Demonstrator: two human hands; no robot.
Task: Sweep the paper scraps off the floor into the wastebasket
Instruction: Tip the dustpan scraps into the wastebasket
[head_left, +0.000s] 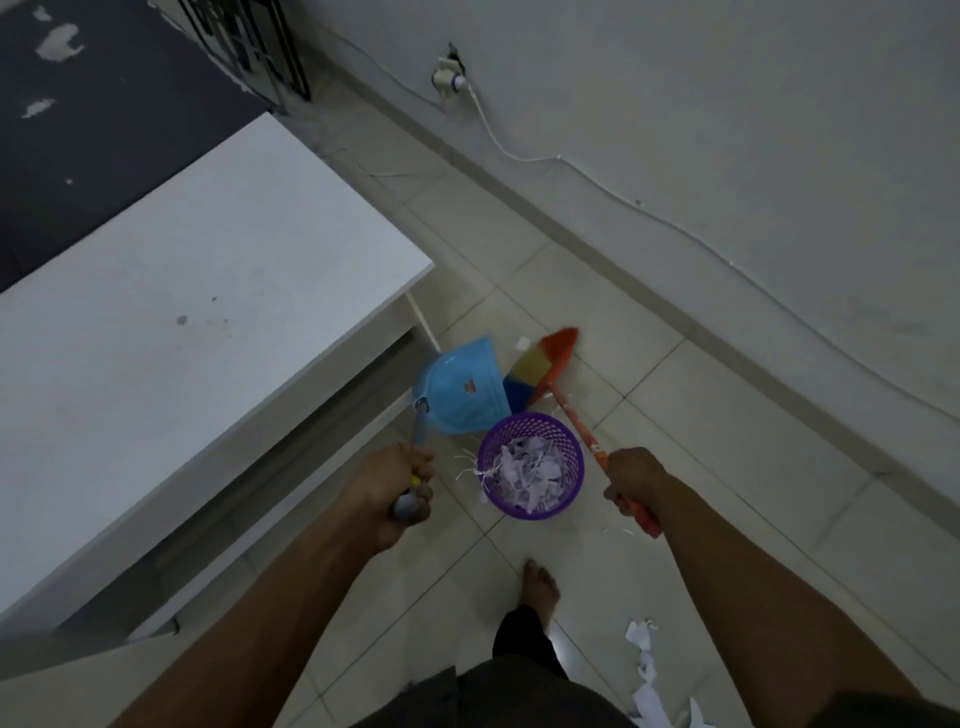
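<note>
**Clerk:** Entry one, hazards?

**Keeper:** Loose paper scraps (644, 665) lie on the floor (727, 493) behind the right fingers, near the bare foot (540, 587). A step could scatter them. One scrap (522, 343) lies well ahead of both hands, at the broom (543, 364) head. Paper strips (470, 467) hang over the rim of the purple wastebasket (540, 512), which stands between the two sets of fingers. In my judgement, a knock from broom or dustpan (462, 387) could tip it.

**Clerk:** Entry two, hands?

**Keeper:** Left hand (400, 488): fingers wrapped round the dustpan's handle, pan ahead of them. I cannot tell whether it touches the floor. Right hand (631, 480): fingers curled round the orange broom handle, bristles down ahead. Both forearms reach forward and down, beside the white surface (208, 291).

**Clerk:** Basket contents?

**Keeper:** A heap of scraps.
</note>
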